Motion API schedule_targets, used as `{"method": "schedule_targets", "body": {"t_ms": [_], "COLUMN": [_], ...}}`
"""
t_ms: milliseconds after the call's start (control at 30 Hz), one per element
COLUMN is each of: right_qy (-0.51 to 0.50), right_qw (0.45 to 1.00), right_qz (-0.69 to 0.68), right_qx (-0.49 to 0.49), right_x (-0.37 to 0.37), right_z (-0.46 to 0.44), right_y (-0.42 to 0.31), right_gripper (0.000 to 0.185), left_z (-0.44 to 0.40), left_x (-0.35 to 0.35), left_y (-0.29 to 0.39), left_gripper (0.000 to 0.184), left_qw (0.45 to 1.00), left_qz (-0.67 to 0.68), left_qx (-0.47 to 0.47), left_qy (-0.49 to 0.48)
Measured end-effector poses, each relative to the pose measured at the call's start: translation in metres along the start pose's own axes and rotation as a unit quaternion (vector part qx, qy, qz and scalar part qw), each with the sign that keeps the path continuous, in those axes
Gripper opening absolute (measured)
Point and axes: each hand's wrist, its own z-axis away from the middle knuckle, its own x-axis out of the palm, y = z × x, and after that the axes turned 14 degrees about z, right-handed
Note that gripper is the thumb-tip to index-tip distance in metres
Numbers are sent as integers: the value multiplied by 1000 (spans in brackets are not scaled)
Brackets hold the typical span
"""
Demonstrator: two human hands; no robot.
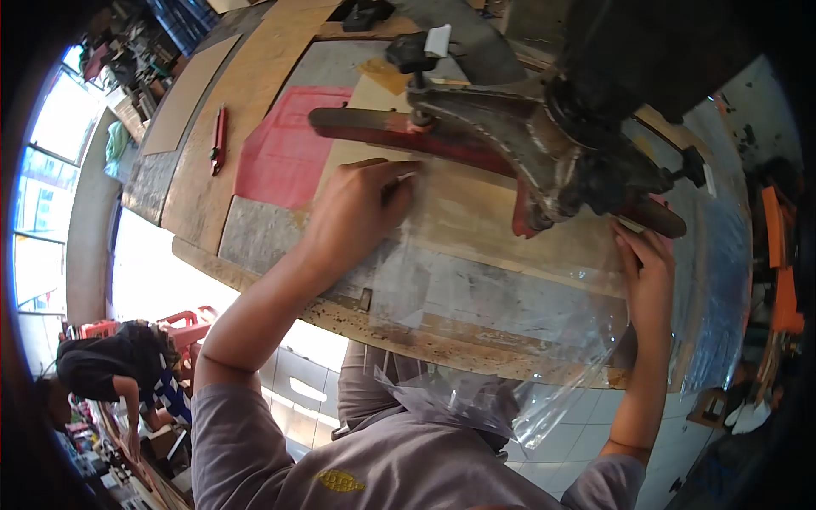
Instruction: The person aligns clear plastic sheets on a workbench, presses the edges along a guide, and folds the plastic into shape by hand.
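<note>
Left hand (365, 200) and right hand (648, 263), fingers partly curled, appear to be aligning a clear, thin plastic sheet (527, 297) against a long dark-red metal bar (467, 153).
The sheet spans the left hand's three o'clock to the right hand's nine, bar at twelve; left pinches its corner, right's grip I cannot tell; next calls for flatness.

A worker's left arm (272, 297) bends at the elbow and angles up from lower left, its left hand (355, 200) back-up near upper centre, fingers bent and pointing right. At centre right, the right forearm (648, 357) stands nearly vertical, the right hand (650, 262) tilting its fingers toward upper left.
</note>
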Motion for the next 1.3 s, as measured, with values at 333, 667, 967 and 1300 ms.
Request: {"method": "schedule_targets", "body": {"t_ms": [333,667,967,1300], "right_qy": [-33,-11,-8,42], "right_qw": [999,1000,1000,996], "right_qz": [-23,2,27,57], "right_qx": [32,11,0,-61], "right_x": [-1,-1,-3,1], "right_z": [-1,0,0,0], "right_y": [-2,-2,-2,7], "right_gripper": [26,25,24,23], "left_z": [0,0,1,3], "left_x": [0,0,0,3], "left_y": [-1,-4,-1,-1], "left_gripper": [29,28,29,20], "left_qw": [1000,999,1000,999], "left_qz": [12,1,3,10], "left_qx": [21,32,20,44], "left_qy": [0,0,5,28]}}
